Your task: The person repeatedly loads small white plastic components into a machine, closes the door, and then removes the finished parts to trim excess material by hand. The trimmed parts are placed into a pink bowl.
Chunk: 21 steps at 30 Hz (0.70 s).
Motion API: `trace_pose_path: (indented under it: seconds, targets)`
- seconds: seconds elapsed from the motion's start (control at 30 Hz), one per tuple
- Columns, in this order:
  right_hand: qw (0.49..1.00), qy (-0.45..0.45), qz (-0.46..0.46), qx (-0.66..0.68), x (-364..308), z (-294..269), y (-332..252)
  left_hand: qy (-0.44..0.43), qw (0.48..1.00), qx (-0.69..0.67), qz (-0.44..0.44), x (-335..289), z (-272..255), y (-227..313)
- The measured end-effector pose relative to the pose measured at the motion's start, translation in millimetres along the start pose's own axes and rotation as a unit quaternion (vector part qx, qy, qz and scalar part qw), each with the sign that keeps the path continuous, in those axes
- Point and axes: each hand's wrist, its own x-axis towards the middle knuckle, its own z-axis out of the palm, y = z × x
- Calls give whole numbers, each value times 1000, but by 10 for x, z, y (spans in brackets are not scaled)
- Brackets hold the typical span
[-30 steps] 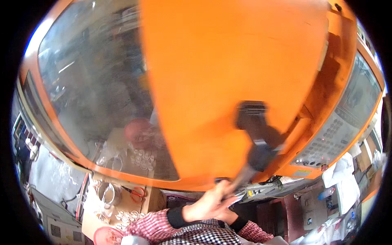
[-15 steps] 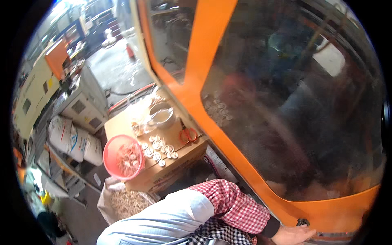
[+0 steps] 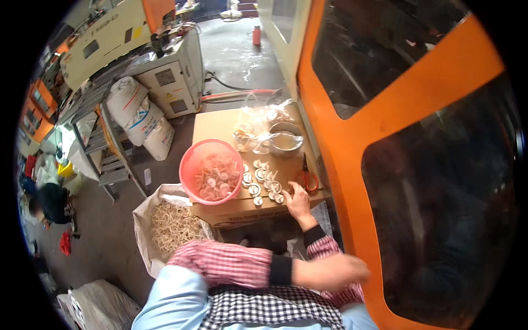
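My right hand [image 3: 300, 202] reaches to the front right of a cardboard box [image 3: 212, 124], its thumb and fingers apart beside small round white pieces [image 3: 269, 179] laid in rows. Nothing shows in its grasp. Just right of these pieces lie scissors [image 3: 308, 180] with orange-red handles. My left hand [image 3: 335, 273] crosses over my right forearm near the orange door frame; motion smears its fingers. On the box's left side a pink basin [image 3: 190, 159] holds similar pieces with pinkish scraps. Behind the rows are a grey metal pot [image 3: 286, 144] and a clear plastic bag [image 3: 250, 132].
A white sack [image 3: 143, 236] of thin beige scraps stands before the box. The orange machine door [image 3: 352, 220] with dark windows borders the right. Stacked white sacks [image 3: 135, 113], a grey stepped frame [image 3: 113, 148] and a cabinet [image 3: 176, 82] stand left. Another person [image 3: 52, 203] is farther left.
My view has swung toward the box. My left hand has left the lower edge of the orange door and moved inward. My right hand has come into view by the white pieces.
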Motion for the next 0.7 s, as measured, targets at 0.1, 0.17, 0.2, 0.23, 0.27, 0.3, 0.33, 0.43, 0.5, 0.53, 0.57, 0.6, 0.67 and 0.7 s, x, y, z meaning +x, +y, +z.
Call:
trace_pose_path:
  seconds: [0.1, 0.17, 0.2, 0.23, 0.27, 0.3, 0.33, 0.43, 0.5, 0.53, 0.57, 0.6, 0.67, 0.7]
  targets:
    - [999, -2, 11, -41, 451, 472, 72, 200, 954, 74, -208, -939, -457, -26]
    - [999, -2, 17, -50, 620, 715, 240, 245, 907, 32, -341, -1400, -576, 128]
    - [998, -12, 29, -49, 647, 772, 256, 265, 895, 64, -354, -1594, -613, 192]
    - [998, -19, 41, -50, 682, 787, 285, 279, 875, 60, -392, -1808, -610, 205]
    - [997, -23, 55, -52, 701, 779, 325, 304, 847, 36, -435, -1998, -585, 205]
    - [998, 7, 52, -31, 713, 727, 258, 356, 822, 20, -444, -2180, -547, 227]
    - [999, 45, 7, -28, 721, 601, 165, 405, 797, 4, -448, -2333, -538, 232]
    - [994, 103, -28, -14, 763, 194, -198, 461, 745, -68, -478, -2565, -706, 208]
    - [991, 119, 48, 26, 835, 89, -169, 439, 754, -77, -482, -2550, -933, 79]
    - [985, 124, 71, 100, 887, 61, -284, 433, 756, -92, -482, -2517, -1074, 18]
    - [968, 95, 98, 211, 898, 39, -401, 426, 774, -68, -464, -2483, -1182, -54]
    - [938, 64, 121, 318, 911, 22, -539, 416, 790, -72, -444, -2456, -1301, -144]
    - [904, 8, 135, 405, 837, 53, -953, 422, 793, -146, -414, -2319, -1629, -175]
    - [883, -18, 140, 448, 794, 87, -1147, 428, 787, -175, -408, -2262, -1762, -164]
